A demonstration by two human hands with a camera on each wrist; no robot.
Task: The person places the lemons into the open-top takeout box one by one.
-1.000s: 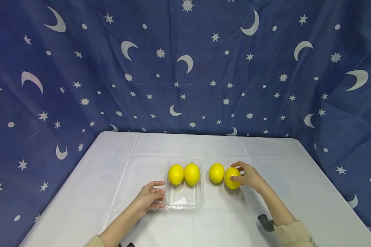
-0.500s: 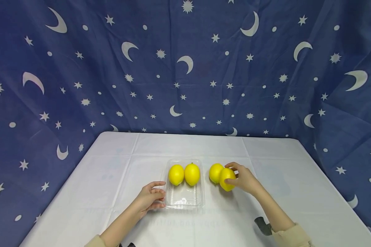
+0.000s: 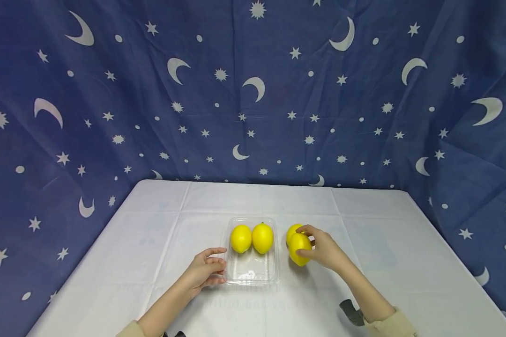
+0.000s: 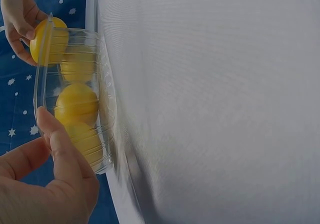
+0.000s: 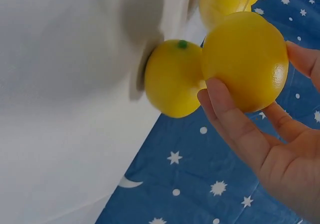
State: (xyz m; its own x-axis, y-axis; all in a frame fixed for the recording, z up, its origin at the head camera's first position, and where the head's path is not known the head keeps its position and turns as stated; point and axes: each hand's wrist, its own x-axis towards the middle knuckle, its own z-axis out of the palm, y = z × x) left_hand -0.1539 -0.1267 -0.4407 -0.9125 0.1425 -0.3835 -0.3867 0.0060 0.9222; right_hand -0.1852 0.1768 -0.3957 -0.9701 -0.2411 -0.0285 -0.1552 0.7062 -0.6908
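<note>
My right hand point(image 3: 323, 248) grips a lemon point(image 5: 245, 59) between thumb and fingers, raised off the white table in the right wrist view. Just behind it a second lemon point(image 5: 175, 79) rests on the cloth, partly hidden in the head view. To the left stands a clear plastic container point(image 3: 253, 276), holding two lemons side by side, one on the left point(image 3: 241, 239) and one on the right point(image 3: 262, 238), toward its far end. My left hand point(image 3: 204, 271) lies along the container's left side, its relaxed fingertips touching the rim point(image 4: 41, 84).
White cloth covers the table point(image 3: 194, 201). A dark blue curtain point(image 3: 253, 93) with moons and stars hangs behind and along both sides. Dark straps or mounts point(image 3: 352, 312) sit at the wrists.
My right hand has carried its lemon leftward and slightly nearer, in front of the other loose lemon and closer to the container. The left hand and the container stay put.
</note>
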